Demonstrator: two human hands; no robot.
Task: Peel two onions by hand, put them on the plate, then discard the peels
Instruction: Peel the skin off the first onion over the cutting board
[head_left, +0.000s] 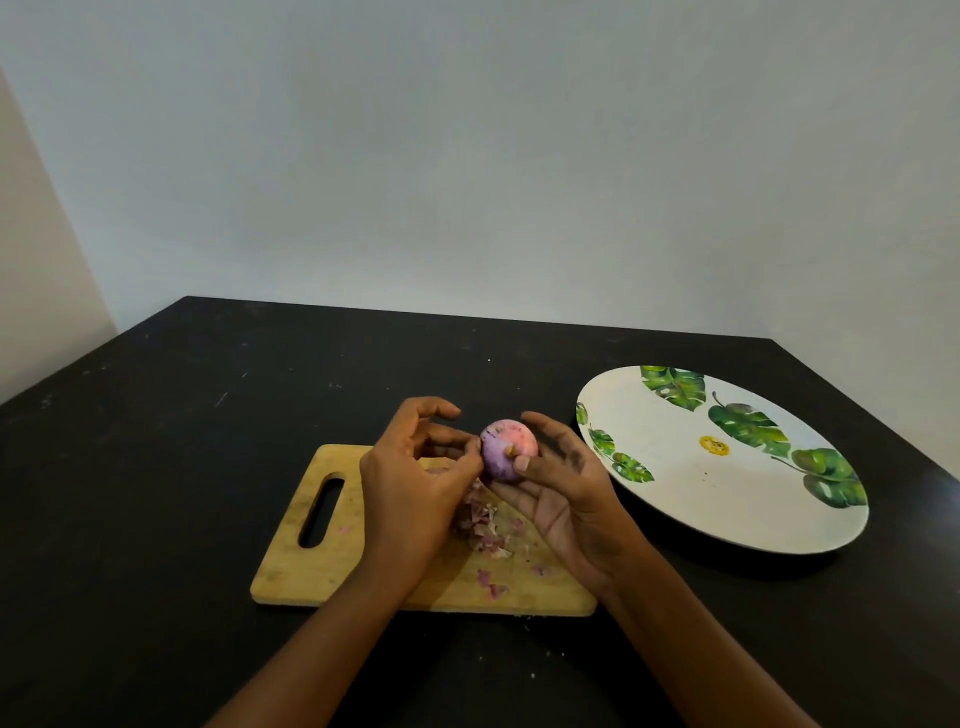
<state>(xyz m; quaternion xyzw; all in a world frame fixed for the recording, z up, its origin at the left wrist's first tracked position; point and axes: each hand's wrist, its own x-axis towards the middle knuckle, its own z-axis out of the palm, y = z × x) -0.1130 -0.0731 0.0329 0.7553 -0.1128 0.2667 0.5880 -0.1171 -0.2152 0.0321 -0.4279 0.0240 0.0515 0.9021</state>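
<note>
Onion (506, 449) is held above the board (322, 571) in your right hand (566, 493), fingers and thumb curled round it; your left hand (415, 483) pinches its left side. Peels (483, 519) lie on the board, the plate (675, 467) to its right

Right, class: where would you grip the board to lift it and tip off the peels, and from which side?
Probably the slot at the board's left end, coming from the left. It is cut through for fingers and lies clear, while the peels sit toward the right, under the left hand and right hand working the onion.
</note>
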